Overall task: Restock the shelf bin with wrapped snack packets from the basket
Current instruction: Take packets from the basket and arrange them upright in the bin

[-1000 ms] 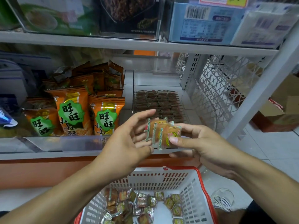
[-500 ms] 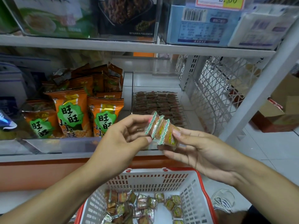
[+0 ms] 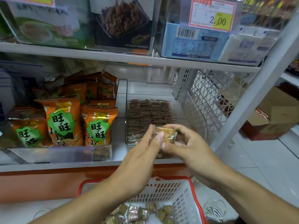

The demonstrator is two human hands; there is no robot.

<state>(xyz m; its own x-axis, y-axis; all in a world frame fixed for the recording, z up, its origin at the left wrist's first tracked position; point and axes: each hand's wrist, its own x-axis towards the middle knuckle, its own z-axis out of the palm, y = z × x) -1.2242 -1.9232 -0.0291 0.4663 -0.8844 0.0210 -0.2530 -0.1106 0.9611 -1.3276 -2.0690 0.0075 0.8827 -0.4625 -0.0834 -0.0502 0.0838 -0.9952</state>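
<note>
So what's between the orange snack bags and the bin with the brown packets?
Only a white divider of the shelf, seen in the head view. The orange bags stand left of it; the clear bin sits right of it.

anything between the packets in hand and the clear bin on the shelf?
Nothing visible. Both the left hand and right hand hold the snack packets right above the front of the shelf bin, whose top is open.

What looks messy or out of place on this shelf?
Little stands out. The orange snack bags lean unevenly, the rear ones tumbled. The clear bin holds neat rows. Loose packets lie jumbled in the basket, as expected.
</note>
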